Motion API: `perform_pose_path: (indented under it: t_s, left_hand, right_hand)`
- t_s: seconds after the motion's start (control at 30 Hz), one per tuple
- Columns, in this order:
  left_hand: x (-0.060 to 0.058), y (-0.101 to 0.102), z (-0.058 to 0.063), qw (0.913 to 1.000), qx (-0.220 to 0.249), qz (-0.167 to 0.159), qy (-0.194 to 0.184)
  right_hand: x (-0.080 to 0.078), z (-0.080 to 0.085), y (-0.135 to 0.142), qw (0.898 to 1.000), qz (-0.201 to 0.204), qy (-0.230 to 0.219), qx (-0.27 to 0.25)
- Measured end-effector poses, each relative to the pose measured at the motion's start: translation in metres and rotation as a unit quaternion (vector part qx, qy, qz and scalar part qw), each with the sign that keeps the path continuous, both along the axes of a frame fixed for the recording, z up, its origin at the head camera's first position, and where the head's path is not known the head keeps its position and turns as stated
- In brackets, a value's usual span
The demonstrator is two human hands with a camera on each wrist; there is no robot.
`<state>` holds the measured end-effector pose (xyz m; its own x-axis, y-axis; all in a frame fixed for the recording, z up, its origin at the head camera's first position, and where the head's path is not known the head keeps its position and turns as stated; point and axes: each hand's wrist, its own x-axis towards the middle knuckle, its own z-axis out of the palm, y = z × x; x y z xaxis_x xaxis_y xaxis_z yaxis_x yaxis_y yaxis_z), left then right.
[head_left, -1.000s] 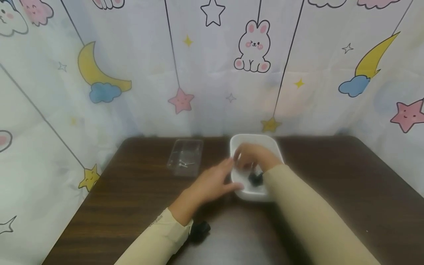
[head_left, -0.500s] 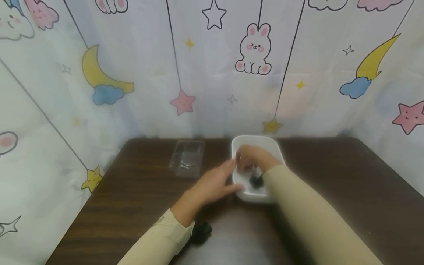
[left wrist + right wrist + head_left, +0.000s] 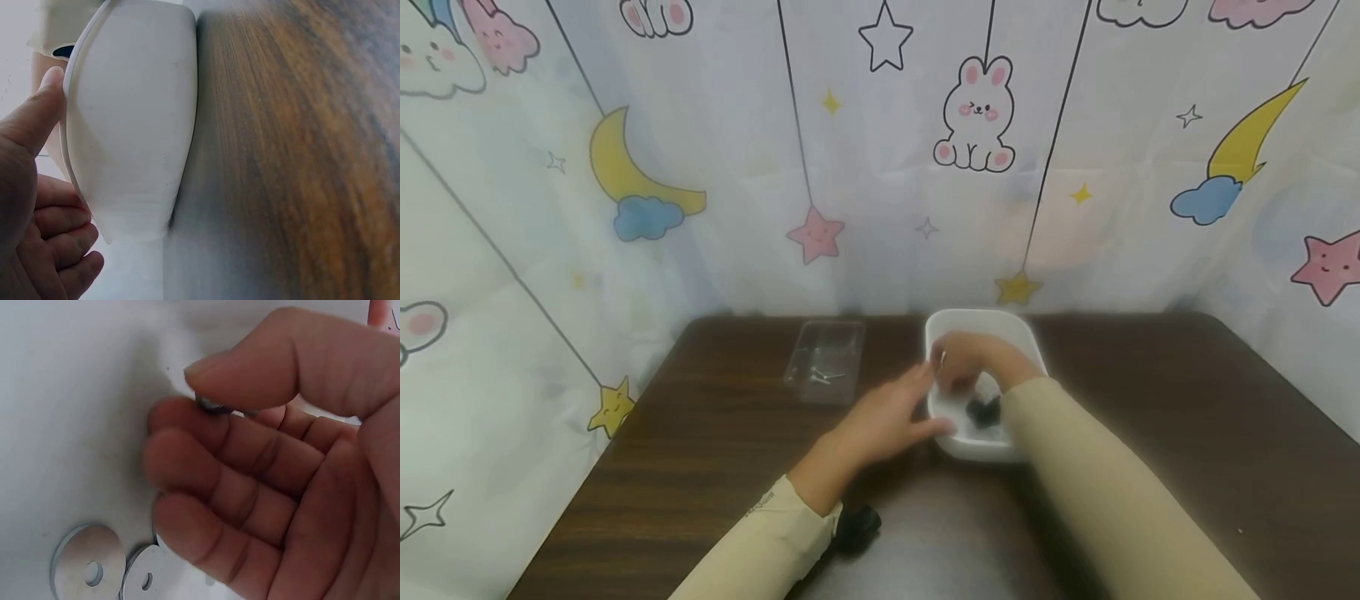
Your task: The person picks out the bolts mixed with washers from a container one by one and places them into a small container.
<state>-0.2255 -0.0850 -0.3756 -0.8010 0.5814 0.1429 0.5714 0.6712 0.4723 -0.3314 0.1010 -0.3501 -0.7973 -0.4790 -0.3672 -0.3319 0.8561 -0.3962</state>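
Note:
My right hand point(image 3: 973, 358) reaches into a white plastic tub point(image 3: 985, 450) on the table. In the right wrist view its thumb and index finger pinch a small dark metal piece point(image 3: 212, 406), mostly covered, so I cannot tell its kind. The other fingers point(image 3: 187, 519) are bent beneath it. Flat round metal washers point(image 3: 89, 559) lie on the tub's floor below that hand. My left hand point(image 3: 880, 417) rests against the tub's left side, its thumb point(image 3: 44, 100) on the rim and its loosely bent fingers point(image 3: 69, 237) beside the rim.
Left of the tub lies a shallow clear plastic box point(image 3: 827, 358) with several small shiny pieces in it. Black wrist devices show under both cuffs, one point(image 3: 857, 529) at the left. Behind the dark wooden table point(image 3: 700, 450) hangs a printed cloth point(image 3: 880, 167).
The head view has shifted slightly, so everything sits a little lower and further right. My left hand stays at the tub's rim; my right hand remains inside with only small movement.

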Motion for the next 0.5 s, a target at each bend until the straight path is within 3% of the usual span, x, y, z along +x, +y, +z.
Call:
perform_pose_path:
  t_s: [0.17, 0.5]
  left_hand:
    - [0.0002, 0.0006, -0.0001, 1.0, 0.002, -0.001, 0.005]
    - [0.0, 0.0011, -0.0003, 1.0, -0.003, 0.0, 0.005]
  right_hand:
    - [-0.0021, -0.0043, 0.0041, 0.999, -0.017, -0.014, -0.027]
    - [-0.0045, -0.0073, 0.0081, 0.993, -0.068, 0.004, -0.099]
